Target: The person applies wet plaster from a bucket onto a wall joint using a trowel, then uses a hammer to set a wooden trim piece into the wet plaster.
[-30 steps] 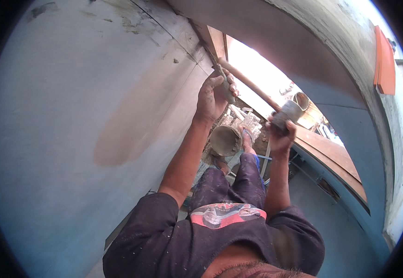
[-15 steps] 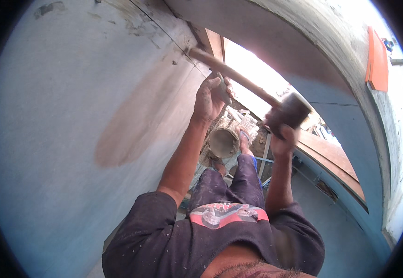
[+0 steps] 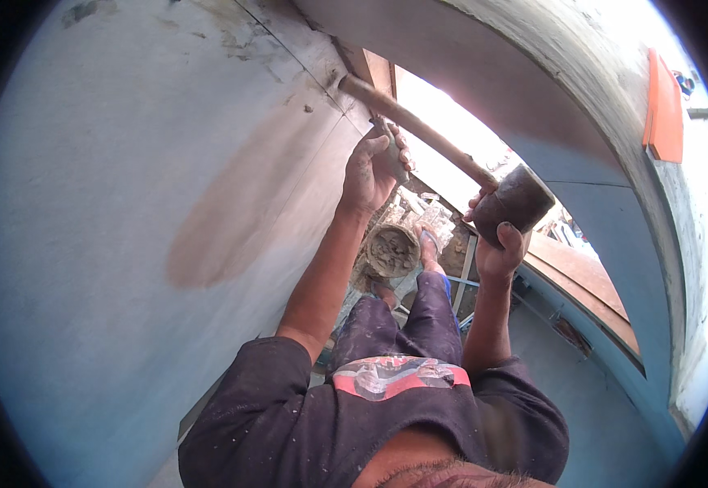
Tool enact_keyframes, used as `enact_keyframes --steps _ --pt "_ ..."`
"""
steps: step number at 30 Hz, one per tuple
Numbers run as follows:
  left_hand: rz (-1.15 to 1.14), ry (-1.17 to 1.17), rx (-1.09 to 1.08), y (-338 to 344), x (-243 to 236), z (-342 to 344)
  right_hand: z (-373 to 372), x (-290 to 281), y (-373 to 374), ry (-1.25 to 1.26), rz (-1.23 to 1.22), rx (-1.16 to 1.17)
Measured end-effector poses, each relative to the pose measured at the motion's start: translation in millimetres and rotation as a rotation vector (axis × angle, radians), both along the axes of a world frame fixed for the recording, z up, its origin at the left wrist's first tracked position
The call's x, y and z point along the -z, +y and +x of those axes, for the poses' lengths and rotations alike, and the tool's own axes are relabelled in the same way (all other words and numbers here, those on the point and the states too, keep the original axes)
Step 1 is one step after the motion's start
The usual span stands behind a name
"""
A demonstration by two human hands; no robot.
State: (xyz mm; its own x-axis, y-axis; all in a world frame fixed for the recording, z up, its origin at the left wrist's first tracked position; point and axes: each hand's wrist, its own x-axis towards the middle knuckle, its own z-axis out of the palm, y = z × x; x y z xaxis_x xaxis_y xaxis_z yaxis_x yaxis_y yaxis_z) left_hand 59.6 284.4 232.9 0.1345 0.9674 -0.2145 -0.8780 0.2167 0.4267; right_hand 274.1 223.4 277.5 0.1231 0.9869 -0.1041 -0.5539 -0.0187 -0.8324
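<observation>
My right hand [image 3: 498, 254] is closed around the dark, blocky head of a mallet [image 3: 513, 206]. The mallet's wooden handle slants up and left, its free end close to the joint lines of the large pale wall panel [image 3: 126, 179]; I cannot tell whether it touches the panel. Just below the handle, my left hand [image 3: 370, 171] is raised beside the panel. Its fingers are curled around a small, flat, greyish piece [image 3: 395, 159] smeared with dirt, mostly hidden by the palm and fingers.
Below my hands, a round bucket of grey mortar [image 3: 393, 250] stands by my feet among rubble [image 3: 431, 215]. A pale curved wall edge [image 3: 614, 98] bounds the right side, with an orange flat piece [image 3: 665, 106] on it. Brown boards [image 3: 586, 285] lie along the opening.
The mallet was blurred by motion and is now sharp. Its handle end has shifted slightly up and right. My left hand has stayed nearly in place.
</observation>
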Motion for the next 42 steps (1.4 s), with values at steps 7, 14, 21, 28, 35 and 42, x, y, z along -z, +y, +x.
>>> enact_keyframes --steps 7,14,21,28,35,42 --pt "0.007 0.047 0.004 -0.2 -3.1 -2.1 -2.5 -2.8 1.6 -0.081 -0.004 0.026" --pt "0.016 0.043 0.005 0.5 -0.6 -1.8 -3.4 -2.8 -0.1 -0.088 -0.001 0.019" --pt "0.017 0.032 0.012 1.9 1.7 -5.5 -10.9 -4.1 1.9 -0.039 -0.001 0.009" --pt "0.014 0.047 0.01 0.3 -4.0 -1.4 -9.8 10.6 -8.3 -0.065 0.04 -0.023" --pt "0.027 0.088 0.019 -1.1 1.5 -4.5 -18.7 -3.4 -9.0 -0.018 0.036 0.016" --pt "0.024 0.064 0.022 1.1 2.8 -6.4 -19.3 -10.5 -9.8 -0.101 0.08 0.031"
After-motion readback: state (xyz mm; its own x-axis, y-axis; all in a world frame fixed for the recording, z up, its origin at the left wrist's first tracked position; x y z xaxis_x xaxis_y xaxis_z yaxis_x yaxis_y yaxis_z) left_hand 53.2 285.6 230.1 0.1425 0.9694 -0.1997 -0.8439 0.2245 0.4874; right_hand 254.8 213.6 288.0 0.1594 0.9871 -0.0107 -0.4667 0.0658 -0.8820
